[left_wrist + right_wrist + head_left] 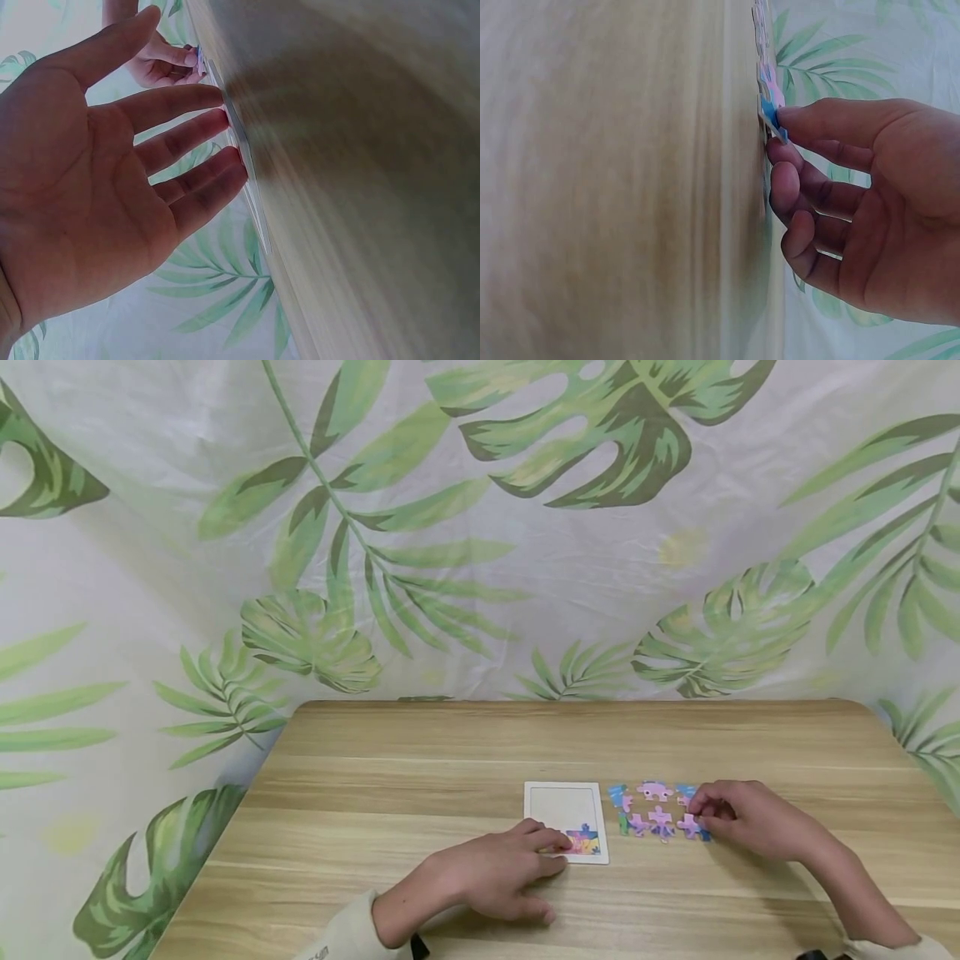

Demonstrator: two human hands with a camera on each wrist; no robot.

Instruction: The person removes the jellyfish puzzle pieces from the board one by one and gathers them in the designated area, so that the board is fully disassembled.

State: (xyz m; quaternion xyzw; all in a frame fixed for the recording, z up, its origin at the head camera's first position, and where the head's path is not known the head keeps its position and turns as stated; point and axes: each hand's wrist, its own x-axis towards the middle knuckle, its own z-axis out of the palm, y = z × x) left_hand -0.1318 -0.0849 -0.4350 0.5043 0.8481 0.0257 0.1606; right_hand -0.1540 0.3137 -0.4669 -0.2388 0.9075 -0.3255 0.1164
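Observation:
A white-bordered puzzle tray [540,802] lies on the table in the head view, with joined colourful pieces [587,842] in its lower right part. My left hand [498,872] rests its fingertips on the tray's lower left, fingers nearly straight, covering that corner. To the right of the tray, my right hand [765,822] pinches a blue and pink puzzle piece [769,111] between thumb and forefinger. That piece is tilted in the right wrist view, at the near corner of the loose group. The other fingers of this hand are curled loosely.
Several loose puzzle pieces [660,817] lie close together between the tray and the right hand, one of them a pink piece with eyes [655,791]. Under everything is a wood-grain table [375,777]. Behind it hangs a leaf-patterned cloth [450,568].

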